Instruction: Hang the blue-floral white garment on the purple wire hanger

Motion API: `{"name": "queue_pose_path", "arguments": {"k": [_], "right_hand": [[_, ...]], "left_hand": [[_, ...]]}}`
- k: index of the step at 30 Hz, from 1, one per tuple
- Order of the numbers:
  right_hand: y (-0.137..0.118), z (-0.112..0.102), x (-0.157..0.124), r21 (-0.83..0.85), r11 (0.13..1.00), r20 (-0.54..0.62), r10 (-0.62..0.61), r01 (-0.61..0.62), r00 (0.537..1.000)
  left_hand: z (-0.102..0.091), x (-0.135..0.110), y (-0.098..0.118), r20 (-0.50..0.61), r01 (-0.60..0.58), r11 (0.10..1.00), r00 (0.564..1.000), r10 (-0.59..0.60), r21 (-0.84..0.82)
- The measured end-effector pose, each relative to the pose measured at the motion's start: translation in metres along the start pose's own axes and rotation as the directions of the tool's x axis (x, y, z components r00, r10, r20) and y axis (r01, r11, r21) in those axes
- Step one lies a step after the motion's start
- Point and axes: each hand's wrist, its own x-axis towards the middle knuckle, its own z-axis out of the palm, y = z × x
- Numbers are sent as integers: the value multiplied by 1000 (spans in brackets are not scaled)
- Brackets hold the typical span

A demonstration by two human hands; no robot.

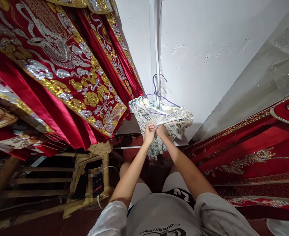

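A pale garment with a blue-green floral print (176, 120) hangs on a purple wire hanger (159, 95) against the white wall. Both my arms reach up to its front. My left hand (149, 131) is closed, its fingers pinching the cloth at the middle of the garment. My right hand (162, 131) is closed right beside it, touching the left hand and gripping the same patch of cloth. The lower part of the garment hangs behind my wrists.
Red robes with gold and silver embroidery (68, 75) hang close on the left. More red embroidered cloth under clear plastic (252, 157) fills the right. A bamboo stool (90, 177) with a woven hat stands at lower left. A white pipe (154, 42) runs up the wall.
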Motion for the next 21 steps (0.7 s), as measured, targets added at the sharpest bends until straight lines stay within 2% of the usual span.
{"name": "queue_pose_path", "arguments": {"k": [3, 8, 13, 15, 18, 21], "right_hand": [[7, 6, -9, 25, 1000, -33, 7, -6, 999], [34, 12, -45, 118, 987, -2, -114, 113, 993], [62, 9, -71, 273, 935, 30, -245, 228, 969], [68, 6, -69, 343, 908, 54, -273, 239, 961], [69, 0, -55, 371, 913, 21, -189, 168, 982], [60, -8, -35, 252, 965, -92, -54, 76, 994]], "left_hand": [[-9, -12, -9, 34, -3, 999, 999, 1, 43], [-20, -34, -20, 106, -60, 992, 993, 48, 109], [-16, -54, -25, 282, -171, 976, 951, 127, 137], [-12, -57, -25, 296, -203, 970, 942, 157, 133], [-4, -55, -26, 243, -202, 973, 955, 171, 109], [-1, -50, -28, 232, -181, 978, 961, 153, 102]]}}
